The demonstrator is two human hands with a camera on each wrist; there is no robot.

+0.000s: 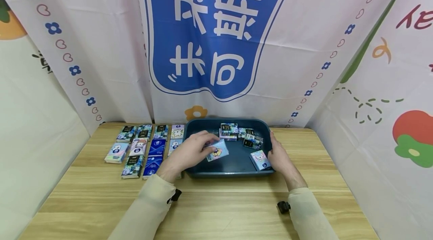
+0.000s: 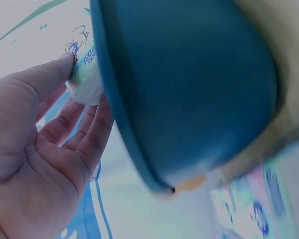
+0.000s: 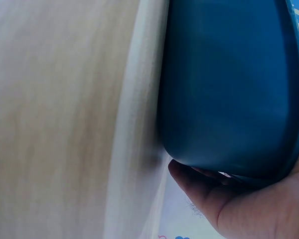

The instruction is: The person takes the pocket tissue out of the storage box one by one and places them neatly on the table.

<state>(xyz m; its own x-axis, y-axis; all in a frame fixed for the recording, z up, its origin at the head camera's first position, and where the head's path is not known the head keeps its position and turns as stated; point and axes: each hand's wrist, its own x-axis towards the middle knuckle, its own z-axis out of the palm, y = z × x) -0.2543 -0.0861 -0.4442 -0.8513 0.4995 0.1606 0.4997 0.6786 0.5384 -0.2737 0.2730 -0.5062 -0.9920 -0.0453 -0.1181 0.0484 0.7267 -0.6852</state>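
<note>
My left hand [image 1: 190,151] pinches a light blue tissue pack [image 1: 219,151] with a cartoon print above the left part of a dark teal tray [image 1: 230,174]. In the left wrist view, thumb and fingers hold the pack [image 2: 85,82] beyond the tray's rim. At the tray's right end, my right hand [image 1: 280,157] grips the side; the right wrist view shows its thumb and fingers about the tray's corner. Another light blue pack [image 1: 260,160] lies in the tray's front right corner. Several dark floral packs [image 1: 253,141] lie toward the back, one stacked on a pinkish pack.
Left of the tray, several tissue packs stand in rows on the wooden table [image 1: 236,210], among them dark floral packs [image 1: 132,166], blue packs [image 1: 157,147] and pale cartoon packs [image 1: 116,152]. A printed curtain [image 1: 304,44] hangs close behind the tray.
</note>
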